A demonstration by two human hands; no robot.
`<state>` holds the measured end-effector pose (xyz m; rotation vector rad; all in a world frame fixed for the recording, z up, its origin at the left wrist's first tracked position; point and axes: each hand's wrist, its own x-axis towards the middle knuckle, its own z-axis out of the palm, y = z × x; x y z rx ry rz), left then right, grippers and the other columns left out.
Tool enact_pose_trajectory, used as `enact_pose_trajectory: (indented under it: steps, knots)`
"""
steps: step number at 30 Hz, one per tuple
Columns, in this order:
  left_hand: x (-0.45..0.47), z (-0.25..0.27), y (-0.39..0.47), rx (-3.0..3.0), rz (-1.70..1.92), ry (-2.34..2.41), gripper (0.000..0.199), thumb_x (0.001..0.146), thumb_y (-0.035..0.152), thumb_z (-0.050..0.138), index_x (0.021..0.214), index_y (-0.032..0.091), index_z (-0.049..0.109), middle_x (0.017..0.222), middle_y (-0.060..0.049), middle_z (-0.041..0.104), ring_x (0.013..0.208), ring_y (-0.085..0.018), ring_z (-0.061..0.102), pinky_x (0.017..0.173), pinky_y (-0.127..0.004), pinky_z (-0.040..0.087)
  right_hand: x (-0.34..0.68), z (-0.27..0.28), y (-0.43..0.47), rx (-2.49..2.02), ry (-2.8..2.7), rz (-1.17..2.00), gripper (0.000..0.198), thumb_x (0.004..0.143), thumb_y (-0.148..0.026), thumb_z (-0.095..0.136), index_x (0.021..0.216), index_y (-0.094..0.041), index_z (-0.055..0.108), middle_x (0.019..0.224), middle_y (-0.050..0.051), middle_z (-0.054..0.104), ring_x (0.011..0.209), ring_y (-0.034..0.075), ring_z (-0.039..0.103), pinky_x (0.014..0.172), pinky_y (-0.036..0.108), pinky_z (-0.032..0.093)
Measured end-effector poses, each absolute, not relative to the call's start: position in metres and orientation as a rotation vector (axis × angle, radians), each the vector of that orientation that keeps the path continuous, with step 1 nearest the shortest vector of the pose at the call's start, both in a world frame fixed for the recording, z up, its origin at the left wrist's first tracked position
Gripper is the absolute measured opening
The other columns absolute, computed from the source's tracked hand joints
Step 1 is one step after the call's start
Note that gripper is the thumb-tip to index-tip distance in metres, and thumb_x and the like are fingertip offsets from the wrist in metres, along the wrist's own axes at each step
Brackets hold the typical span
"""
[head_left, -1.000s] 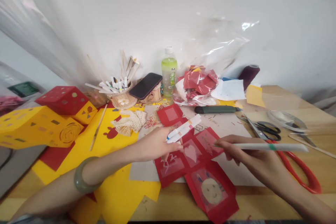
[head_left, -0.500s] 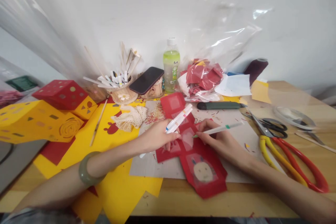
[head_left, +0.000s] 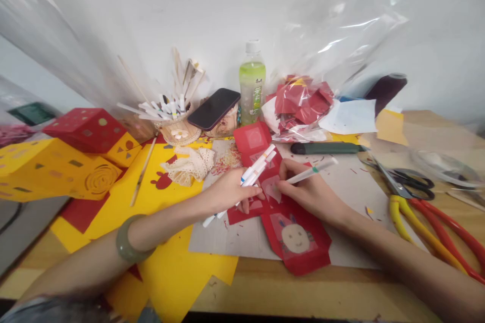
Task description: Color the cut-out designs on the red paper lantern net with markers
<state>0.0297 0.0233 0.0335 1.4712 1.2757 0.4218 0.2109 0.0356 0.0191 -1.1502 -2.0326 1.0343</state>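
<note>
Far left, I see a yellow paper box dotted with cut-out shapes, beside a spotted red paper box. A crumpled, cream, open-weave lace piece lies on a smooth yellow paper sheet. The left hand is closed around slim white plastic markers. A clear bottle of green drink carries a green label; I can't read its characters. At the centre, a flat red paper cut-out with windowed panels lies partly hidden under both hands; its nearest panel shows a smiling, round, beige face. The right hand pinches a green-ringed white marker, its tip hard to make out. Far right, the frame cuts off red-and-yellow-handled scissors.
</note>
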Motion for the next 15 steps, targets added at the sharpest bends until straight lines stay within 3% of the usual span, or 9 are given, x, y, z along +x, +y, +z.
enact_pose_trajectory:
  steps: [15]
  knots:
    - [0.0288,0.0324,0.0236,1.403,0.457,1.232,0.005,0.075,0.012,0.049,0.072,0.012,0.054,0.044,0.006,0.051,0.04,-0.008,0.052,0.044,-0.018,0.038,0.2084,0.011,0.0331,-1.197,-2.076,0.974,0.018,0.076,-0.018,0.048,0.061,-0.019,0.037,0.055,-0.005,0.042,0.051,0.009,0.037,0.047,0.022,0.03]
